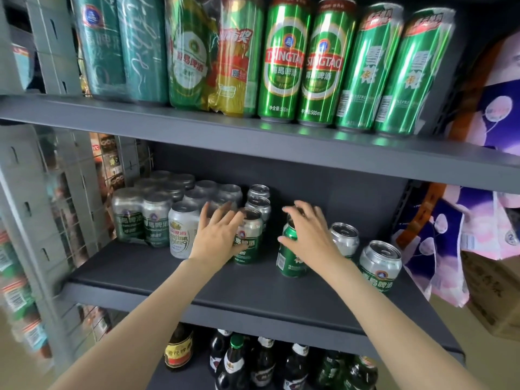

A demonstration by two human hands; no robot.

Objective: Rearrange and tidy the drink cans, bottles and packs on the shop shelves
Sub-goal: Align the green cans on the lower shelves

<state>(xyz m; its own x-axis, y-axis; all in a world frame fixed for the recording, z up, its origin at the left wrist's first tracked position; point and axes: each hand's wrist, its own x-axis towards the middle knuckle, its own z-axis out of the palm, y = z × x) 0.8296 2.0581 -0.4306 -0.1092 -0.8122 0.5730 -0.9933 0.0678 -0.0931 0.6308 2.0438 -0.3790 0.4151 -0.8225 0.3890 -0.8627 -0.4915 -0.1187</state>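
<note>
Gripping green can in right hand, left hand spread

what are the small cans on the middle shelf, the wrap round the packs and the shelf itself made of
Small cans: look like aluminium, with bare silvery shoulders and pull-tab tops and a glossy printed body.
Wrap: thin clear plastic film, likely shrink wrap; it shines and wrinkles over the grouped cans.
Shelf: probably painted metal, with a matt dark grey, thin folded front lip.

Left hand touching silver-green can, right hand gripping green can
</note>
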